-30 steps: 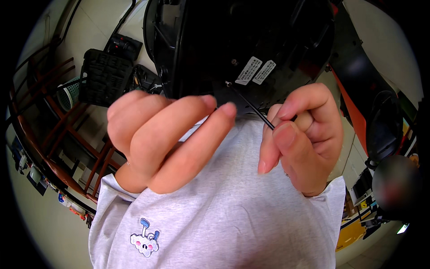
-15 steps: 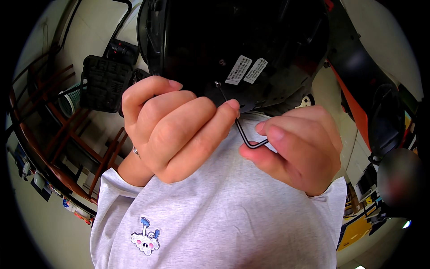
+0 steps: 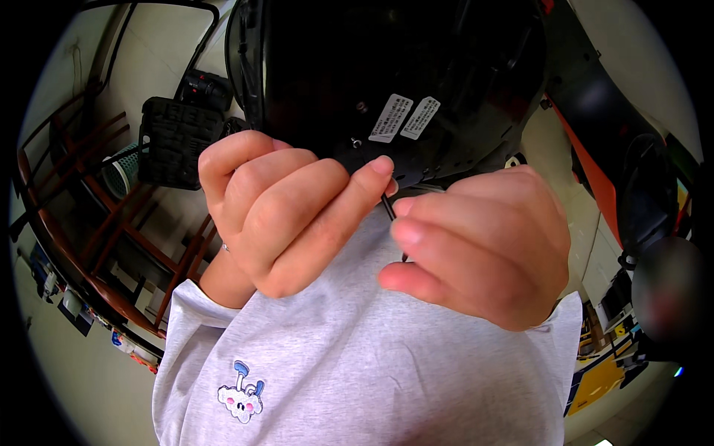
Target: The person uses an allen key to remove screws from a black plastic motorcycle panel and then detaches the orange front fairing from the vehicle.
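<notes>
A dark L-shaped hex key (image 3: 389, 209) runs between my two hands. My left hand (image 3: 286, 215) is closed, with thumb and forefinger around the key's long arm. At the bent end, my right hand (image 3: 487, 256) is closed around the key and hides most of the short arm. The far tip points at a small silver screw (image 3: 356, 141) in a glossy black plastic housing (image 3: 320, 74); I cannot tell whether it is seated. Another screw or fastener (image 3: 362, 107) shows just above. Two white labels (image 3: 392, 117) are stuck on the housing beside them.
On the left lie an open black tool case (image 3: 178, 141), a black power tool (image 3: 204, 89) and a green basket (image 3: 123, 171), near reddish-brown wooden chair frames (image 3: 97, 245). To the right are a black and orange panel (image 3: 595, 175) and a yellow item (image 3: 606, 386).
My right hand has shifted slightly left and turned the key's short arm, which now shows much less. My left hand keeps its pinch, almost in place.
</notes>
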Demonstrator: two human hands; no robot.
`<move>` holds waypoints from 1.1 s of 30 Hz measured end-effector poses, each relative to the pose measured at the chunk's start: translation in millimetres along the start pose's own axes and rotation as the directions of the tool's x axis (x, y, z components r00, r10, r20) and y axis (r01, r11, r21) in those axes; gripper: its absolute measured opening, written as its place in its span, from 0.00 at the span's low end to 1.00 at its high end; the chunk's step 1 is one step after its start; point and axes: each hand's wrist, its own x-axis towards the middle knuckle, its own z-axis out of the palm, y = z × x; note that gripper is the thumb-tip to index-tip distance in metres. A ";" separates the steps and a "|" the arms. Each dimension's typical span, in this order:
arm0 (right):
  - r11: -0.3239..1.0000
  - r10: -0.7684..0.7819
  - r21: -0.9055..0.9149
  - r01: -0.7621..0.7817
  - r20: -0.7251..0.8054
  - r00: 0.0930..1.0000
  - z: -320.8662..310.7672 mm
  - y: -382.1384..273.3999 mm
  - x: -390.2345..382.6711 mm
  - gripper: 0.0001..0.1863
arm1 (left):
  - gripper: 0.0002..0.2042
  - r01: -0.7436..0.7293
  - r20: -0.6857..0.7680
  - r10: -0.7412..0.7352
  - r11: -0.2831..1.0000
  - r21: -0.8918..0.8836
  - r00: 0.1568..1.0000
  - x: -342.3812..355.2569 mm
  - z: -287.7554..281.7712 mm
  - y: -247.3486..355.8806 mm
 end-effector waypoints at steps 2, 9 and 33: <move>0.997 -0.073 -0.022 0.074 0.040 0.997 -3.2 4.0 1.0 0.18 | 0.14 -0.003 0.009 0.003 1.000 -0.008 1.000 0.4 -0.6 -1.2; 0.993 0.072 -0.097 -0.074 -0.021 0.997 5.8 -6.9 1.3 0.15 | 0.14 -0.036 -0.106 0.039 0.999 0.030 0.994 0.8 11.3 -2.2; 0.971 0.223 0.064 -0.230 0.097 0.970 5.9 -7.4 -11.4 0.12 | 0.13 -0.023 -0.084 0.029 0.997 0.073 0.996 0.7 11.2 -2.1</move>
